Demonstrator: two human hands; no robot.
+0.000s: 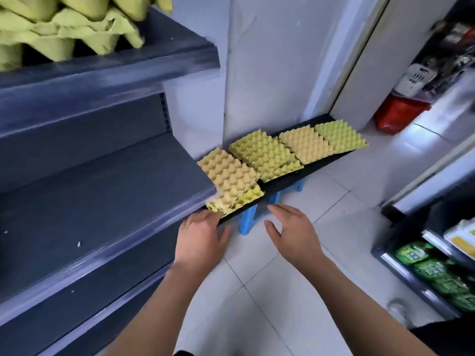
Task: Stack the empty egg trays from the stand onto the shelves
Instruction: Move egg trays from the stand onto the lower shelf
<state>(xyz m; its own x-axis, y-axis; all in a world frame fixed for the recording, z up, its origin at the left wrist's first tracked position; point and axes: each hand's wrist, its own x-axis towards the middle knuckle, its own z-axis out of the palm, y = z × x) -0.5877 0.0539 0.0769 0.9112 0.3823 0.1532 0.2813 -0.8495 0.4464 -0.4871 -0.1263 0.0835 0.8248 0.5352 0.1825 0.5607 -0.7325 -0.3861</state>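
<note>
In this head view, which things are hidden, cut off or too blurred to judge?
- Nearest tray pile: its left part is hidden behind the shelf edge; the layers are too small to count.
- Top-shelf trays: blurred, cut off by the top and left picture edges.
- Left hand: whether its fingertips touch that pile is unclear.
- Blue stools: mostly hidden under the stand.
- Goods at far right: blurred.

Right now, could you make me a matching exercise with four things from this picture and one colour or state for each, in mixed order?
Things:
1. stool
2. basket
3. top-shelf trays
4. left hand

Colour or state:
a. red
b. open
c. blue
d. green

Pairs: 1-c, 2-a, 3-d, 4-b
</note>
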